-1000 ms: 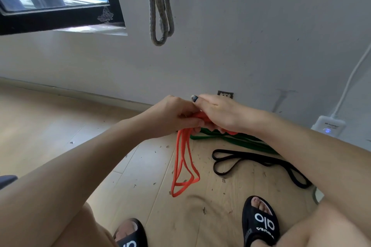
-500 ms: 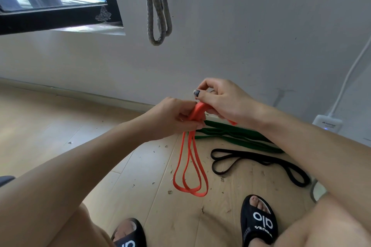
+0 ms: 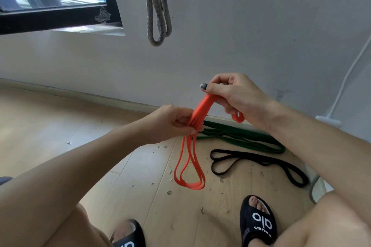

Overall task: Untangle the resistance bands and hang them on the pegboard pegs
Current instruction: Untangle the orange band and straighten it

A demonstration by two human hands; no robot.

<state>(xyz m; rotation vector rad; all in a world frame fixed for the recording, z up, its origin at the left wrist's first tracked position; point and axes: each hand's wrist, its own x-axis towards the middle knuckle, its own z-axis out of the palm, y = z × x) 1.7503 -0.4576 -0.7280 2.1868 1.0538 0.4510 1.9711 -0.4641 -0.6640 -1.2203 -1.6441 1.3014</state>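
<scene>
An orange resistance band [image 3: 189, 166] hangs in folded loops above the wooden floor. My left hand [image 3: 172, 124] grips its bunched strands from the left. My right hand [image 3: 234, 96], higher and to the right, pinches the upper fold, and a short orange loop sticks out below its palm. A green band [image 3: 241, 136] lies on the floor along the wall's foot. A black band [image 3: 261, 161] lies in a long loop in front of it. A grey band [image 3: 158, 6] hangs on the wall above; its peg is out of view.
A black-framed window [image 3: 60, 14] is at the upper left. A white cable and a white plug box [image 3: 329, 120] are on the wall at right. My feet in black slippers [image 3: 259, 224] stand on the littered floor [image 3: 140, 176].
My right hand has risen up and to the right with the top of the orange band, drawing it taut from my left hand. The hanging loops have lifted and narrowed.
</scene>
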